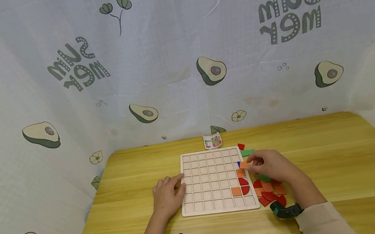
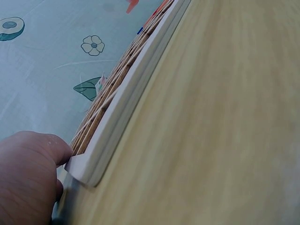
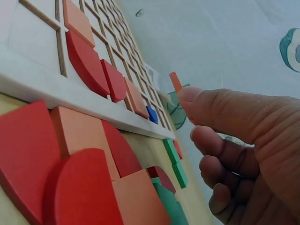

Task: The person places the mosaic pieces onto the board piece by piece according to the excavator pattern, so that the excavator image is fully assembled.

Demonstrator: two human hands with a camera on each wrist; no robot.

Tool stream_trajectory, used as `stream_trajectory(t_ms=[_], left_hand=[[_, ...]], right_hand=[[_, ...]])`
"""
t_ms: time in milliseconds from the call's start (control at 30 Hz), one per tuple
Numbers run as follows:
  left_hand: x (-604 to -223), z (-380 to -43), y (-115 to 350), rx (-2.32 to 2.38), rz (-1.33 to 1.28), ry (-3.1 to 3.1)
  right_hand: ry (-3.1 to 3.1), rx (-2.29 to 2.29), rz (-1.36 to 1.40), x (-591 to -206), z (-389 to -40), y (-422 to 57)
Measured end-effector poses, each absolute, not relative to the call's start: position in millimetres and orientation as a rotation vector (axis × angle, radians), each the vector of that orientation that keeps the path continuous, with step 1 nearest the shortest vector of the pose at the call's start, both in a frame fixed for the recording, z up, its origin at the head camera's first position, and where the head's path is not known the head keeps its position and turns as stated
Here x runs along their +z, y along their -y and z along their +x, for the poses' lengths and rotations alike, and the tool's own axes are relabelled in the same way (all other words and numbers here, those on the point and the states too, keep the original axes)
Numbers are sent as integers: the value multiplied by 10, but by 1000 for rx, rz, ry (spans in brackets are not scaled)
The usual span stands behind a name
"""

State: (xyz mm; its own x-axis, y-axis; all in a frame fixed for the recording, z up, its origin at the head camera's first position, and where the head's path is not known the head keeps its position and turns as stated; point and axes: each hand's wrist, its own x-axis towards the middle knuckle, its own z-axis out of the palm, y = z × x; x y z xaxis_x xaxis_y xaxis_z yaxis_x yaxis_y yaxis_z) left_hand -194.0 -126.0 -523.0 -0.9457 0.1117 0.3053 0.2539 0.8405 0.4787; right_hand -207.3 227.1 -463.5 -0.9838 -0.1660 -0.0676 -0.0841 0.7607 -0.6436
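Note:
My right hand pinches an orange square tile between thumb and fingers, over the right edge of a wooden grid board. In the right wrist view the orange tile shows edge-on, raised above the board. Along the board's right columns lie a blue piece, two red curved pieces and two orange squares. At the left edge of the board rests my left hand, its thumb touching the frame's corner in the left wrist view and its fingers relaxed.
Right of the board is a loose pile of red, orange and green tiles. Green tiles and a small red one lie farther back. A printed pattern card stands behind the board, before a patterned cloth.

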Motion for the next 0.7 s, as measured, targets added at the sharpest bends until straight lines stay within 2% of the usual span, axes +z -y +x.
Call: stream_trajectory(t_ms=[700], left_hand=[[-5230,-1925,1250,-759,-290,2739]], right_hand=[[-2693,-1003,-344,-4688,-1998,-1994]])
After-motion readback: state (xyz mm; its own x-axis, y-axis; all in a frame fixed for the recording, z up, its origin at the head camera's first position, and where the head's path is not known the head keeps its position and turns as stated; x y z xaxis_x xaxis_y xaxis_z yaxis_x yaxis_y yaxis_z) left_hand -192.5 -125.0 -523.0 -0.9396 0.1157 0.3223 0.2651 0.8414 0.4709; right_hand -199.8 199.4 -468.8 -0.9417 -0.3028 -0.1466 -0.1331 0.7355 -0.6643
